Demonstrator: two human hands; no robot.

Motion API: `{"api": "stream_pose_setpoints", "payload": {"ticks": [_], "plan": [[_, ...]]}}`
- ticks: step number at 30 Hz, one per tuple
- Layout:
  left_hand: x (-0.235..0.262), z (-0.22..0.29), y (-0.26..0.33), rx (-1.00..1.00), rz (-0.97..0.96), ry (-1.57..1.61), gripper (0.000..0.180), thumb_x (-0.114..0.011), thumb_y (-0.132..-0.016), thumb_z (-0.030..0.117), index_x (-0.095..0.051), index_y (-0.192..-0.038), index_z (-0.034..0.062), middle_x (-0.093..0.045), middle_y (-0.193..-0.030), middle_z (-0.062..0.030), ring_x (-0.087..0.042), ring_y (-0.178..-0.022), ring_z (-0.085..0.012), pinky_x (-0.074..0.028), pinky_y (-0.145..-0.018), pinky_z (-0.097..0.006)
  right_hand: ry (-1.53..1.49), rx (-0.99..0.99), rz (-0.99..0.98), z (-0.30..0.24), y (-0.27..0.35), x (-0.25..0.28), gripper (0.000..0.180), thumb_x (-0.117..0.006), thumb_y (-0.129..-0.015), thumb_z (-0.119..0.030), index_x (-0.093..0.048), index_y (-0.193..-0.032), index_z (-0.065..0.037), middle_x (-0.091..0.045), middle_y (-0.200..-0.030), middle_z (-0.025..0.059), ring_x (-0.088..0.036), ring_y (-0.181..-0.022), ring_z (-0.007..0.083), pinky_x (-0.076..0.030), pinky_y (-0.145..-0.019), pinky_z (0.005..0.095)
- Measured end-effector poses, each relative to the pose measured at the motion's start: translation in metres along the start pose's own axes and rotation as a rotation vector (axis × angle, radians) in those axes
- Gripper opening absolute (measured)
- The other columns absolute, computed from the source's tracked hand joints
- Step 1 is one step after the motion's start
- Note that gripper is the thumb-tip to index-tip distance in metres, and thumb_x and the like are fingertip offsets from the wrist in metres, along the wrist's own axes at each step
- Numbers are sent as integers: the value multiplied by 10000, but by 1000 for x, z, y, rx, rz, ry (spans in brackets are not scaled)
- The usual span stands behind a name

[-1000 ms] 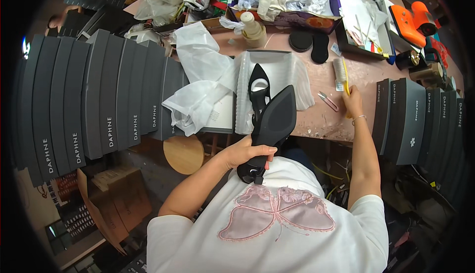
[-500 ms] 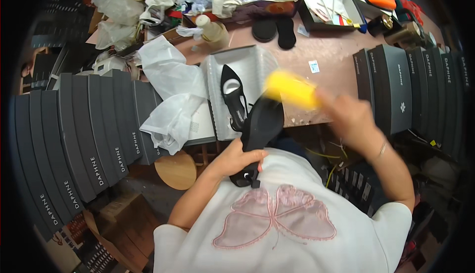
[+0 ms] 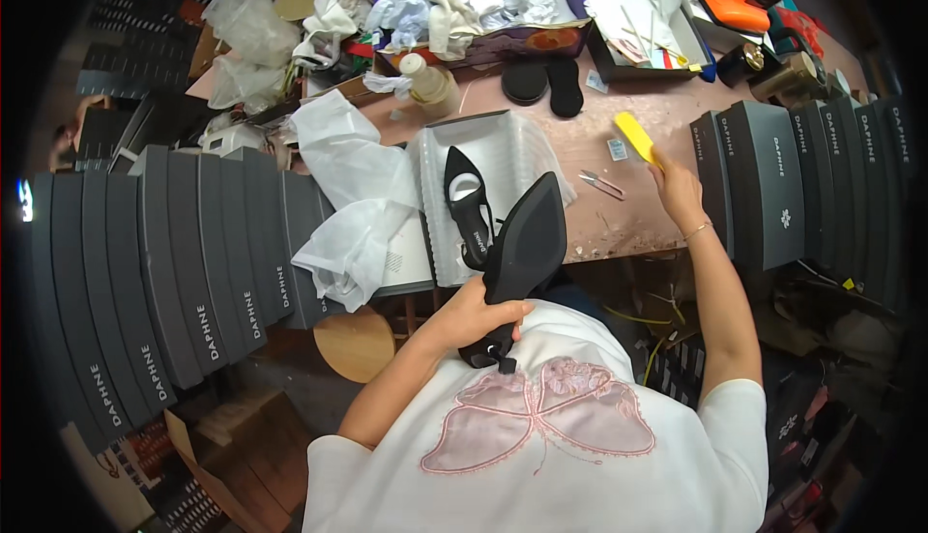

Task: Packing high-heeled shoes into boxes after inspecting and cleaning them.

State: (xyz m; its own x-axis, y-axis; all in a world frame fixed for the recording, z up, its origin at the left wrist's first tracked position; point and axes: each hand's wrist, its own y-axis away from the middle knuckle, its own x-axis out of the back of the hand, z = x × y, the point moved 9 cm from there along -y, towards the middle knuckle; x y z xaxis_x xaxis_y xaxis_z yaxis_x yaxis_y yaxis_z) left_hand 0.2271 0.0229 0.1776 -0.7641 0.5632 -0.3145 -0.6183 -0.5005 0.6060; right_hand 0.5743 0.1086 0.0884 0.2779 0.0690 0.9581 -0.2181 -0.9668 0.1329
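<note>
My left hand (image 3: pixel 474 318) is wrapped round the heel part of a black pointed-toe shoe (image 3: pixel 527 238), with its dark sole turned up and its toe pointing away from me. Over the table at the right, my right hand (image 3: pixel 679 190) grips the near end of a flat yellow tool (image 3: pixel 634 135), possibly a brush; its underside is hidden. A matching black slingback shoe (image 3: pixel 467 206) lies in an open shoebox (image 3: pixel 425 180) lined with white wrapping. Thread snips (image 3: pixel 602 185) lie on the table near my right hand.
Grey shoeboxes stand in a row at the left (image 3: pixel 174 262) and at the right (image 3: pixel 764 185). White tissue paper (image 3: pixel 353 200) spills over the open box's left side. Behind are a bottle (image 3: pixel 432 86), black round and oblong pads (image 3: pixel 525 82), and a box of crumpled cloths (image 3: pixel 474 40).
My right hand has carried the yellow tool from the shoe's toe away to the right, over the table. The thread snips have come into sight. My left hand still holds the shoe.
</note>
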Motion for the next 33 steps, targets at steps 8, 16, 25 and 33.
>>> {"api": "stream_pose_setpoints", "payload": {"ticks": [8,16,25,33], "plan": [[3,-3,6,49,28,-16,235,-676,-839,153,-551,-968,0,-587,-739,-38,-601,-611,-109,-484,-547,-250,-857,633,-390,-241,89,99,327,-670,-754,-81,-620,-1076,-58,-542,-810,71,-548,-685,174,-465,-618,277],[-6,-4,9,80,11,-104,246,-684,-828,185,-563,-943,5,-586,-757,-21,-599,-621,-103,-485,-568,-248,-720,756,-460,-270,104,92,246,-640,-726,-115,-617,-957,-30,-551,-776,90,-585,-689,226,-492,-637,335],[-5,-12,12,73,-14,-28,259,-698,-824,156,-554,-964,-8,-587,-759,-32,-600,-631,-104,-483,-575,-251,-1064,506,-309,-235,91,76,132,-536,-833,-27,-618,-936,-15,-547,-700,23,-517,-598,113,-437,-549,259],[3,3,3,-135,-3,-136,238,-703,-800,104,-558,-953,-7,-592,-778,-36,-601,-643,-101,-487,-598,-259,-555,650,343,-210,111,142,390,-628,-854,-210,-566,-1193,-27,-603,-1107,160,-587,-1010,283,-442,-898,384]]}}
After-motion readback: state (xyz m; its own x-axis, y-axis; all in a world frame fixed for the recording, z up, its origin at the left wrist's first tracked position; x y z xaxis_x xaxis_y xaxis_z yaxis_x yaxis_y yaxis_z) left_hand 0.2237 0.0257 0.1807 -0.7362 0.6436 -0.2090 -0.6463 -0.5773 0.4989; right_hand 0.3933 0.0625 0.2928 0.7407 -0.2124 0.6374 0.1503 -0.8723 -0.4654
